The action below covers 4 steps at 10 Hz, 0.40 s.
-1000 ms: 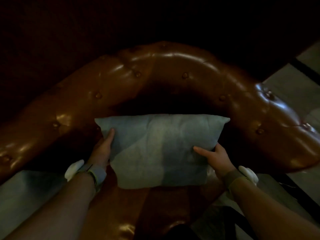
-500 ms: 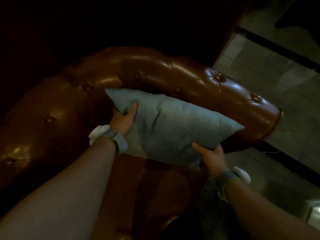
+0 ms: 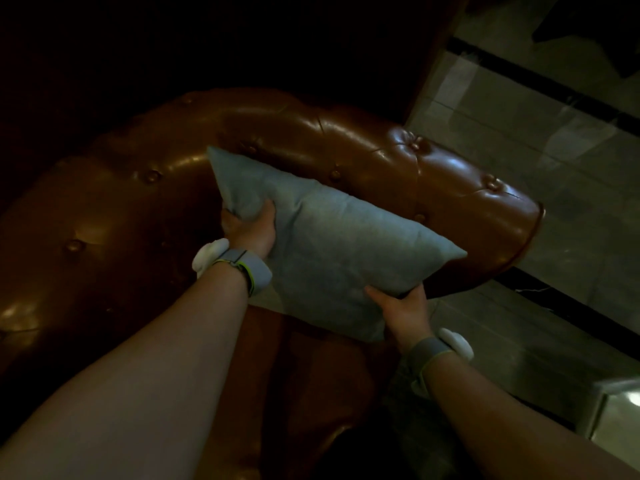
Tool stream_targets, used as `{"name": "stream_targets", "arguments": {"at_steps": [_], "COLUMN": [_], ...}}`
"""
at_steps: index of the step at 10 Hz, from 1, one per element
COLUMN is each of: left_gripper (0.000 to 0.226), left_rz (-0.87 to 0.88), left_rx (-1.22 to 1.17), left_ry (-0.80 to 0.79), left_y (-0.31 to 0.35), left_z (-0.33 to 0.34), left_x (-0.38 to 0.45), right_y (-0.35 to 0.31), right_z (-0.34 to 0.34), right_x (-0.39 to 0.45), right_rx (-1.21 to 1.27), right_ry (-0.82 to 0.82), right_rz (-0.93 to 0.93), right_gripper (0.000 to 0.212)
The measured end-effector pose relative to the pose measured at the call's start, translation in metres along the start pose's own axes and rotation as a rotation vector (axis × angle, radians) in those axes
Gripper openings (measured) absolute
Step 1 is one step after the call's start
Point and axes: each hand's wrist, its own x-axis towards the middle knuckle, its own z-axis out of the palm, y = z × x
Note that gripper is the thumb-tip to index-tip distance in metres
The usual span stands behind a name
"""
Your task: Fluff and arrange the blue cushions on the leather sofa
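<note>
Fluffing looks like the step in hand, judging from the single head view: we hold one blue cushion up off the sofa, tilted, its long axis running from upper left of centre down toward the right. Our left hand sits just left of centre and is clenched on the cushion's left end, fingers bunching the fabric so the corner above it stands up in a peak. Our right hand is lower and right of centre, gripping the cushion's bottom right edge from beneath, thumb lying along the near face. So the cushion spans the gap between both hands, the left hand higher in the frame than the right, and the free right corner points toward the sofa's arm at the right. Behind it the tufted leather backrest curves across the middle of the frame; the seat is in deep shadow below and left, and we cannot tell whether the cushion touches anything there. Pale floor fills the upper and lower right. No second cushion shows clearly. As we judge it, the next move calls for pressing the ends together or shaking to plump the filling, then setting the cushion upright against the backrest with both hands steady.
</note>
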Motion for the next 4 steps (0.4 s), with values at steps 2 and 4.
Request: {"name": "stream_targets", "arguments": {"at_steps": [2, 4], "left_gripper": [0.129, 0.043], "left_rz": [-0.079, -0.077], "left_rx": [-0.012, 0.148], "left_ry": [-0.062, -0.19], "left_y": [-0.042, -0.064], "left_z": [-0.001, -0.023], "left_x": [0.034, -0.017], "right_y": [0.007, 0.004], "right_z": [-0.013, -0.007], "right_x": [-0.002, -0.032], "right_rx": [-0.298, -0.801], "right_ry": [-0.084, -0.191], "right_rz": [0.066, 0.196], "right_gripper": [0.095, 0.04]}}
